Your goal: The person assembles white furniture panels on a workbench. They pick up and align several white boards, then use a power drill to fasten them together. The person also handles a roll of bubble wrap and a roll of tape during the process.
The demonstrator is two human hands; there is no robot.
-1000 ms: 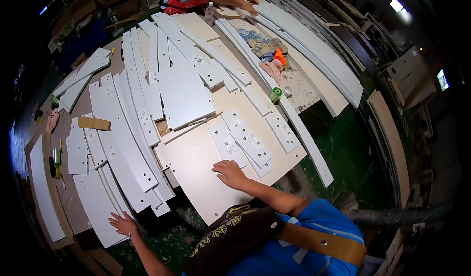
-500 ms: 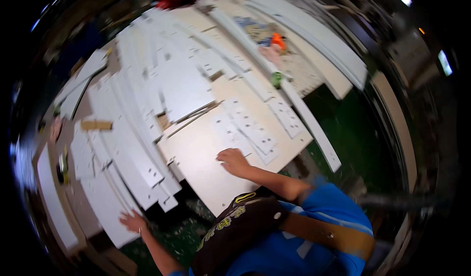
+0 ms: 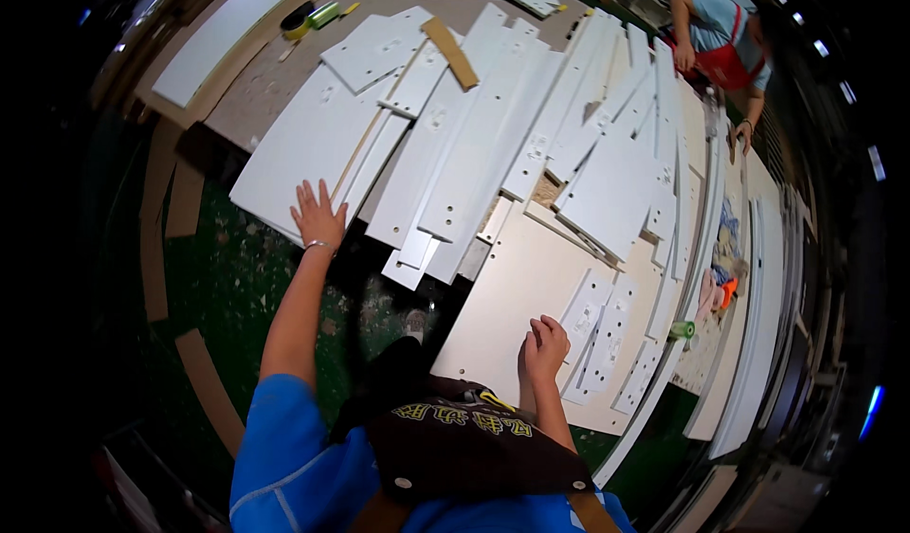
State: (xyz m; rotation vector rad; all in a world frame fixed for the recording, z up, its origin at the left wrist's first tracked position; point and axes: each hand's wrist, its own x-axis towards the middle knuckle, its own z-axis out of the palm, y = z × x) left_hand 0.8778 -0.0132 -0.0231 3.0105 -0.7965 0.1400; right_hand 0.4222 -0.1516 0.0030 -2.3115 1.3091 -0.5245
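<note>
Your right hand (image 3: 547,348) has drawn its fingers in since the earlier frame, where they reached out flatter; your view has also swung to the left. Your left hand (image 3: 319,214) lies palm down, fingers spread, on the near end of a large white panel (image 3: 289,149), which juts past the near edge of the desk (image 3: 251,102). Your right hand's fingers are bent and close together over a cream board (image 3: 493,296); whether they touch it, you cannot be told from this view. Small drilled white pieces (image 3: 607,343) lie just beside that hand, toward the board's near right corner. A brown strip (image 3: 450,53) lies across white panels farther back. A green roll (image 3: 323,15) sits near the desk's left end. One co-worker (image 3: 720,45) stands beyond the far side.
</note>
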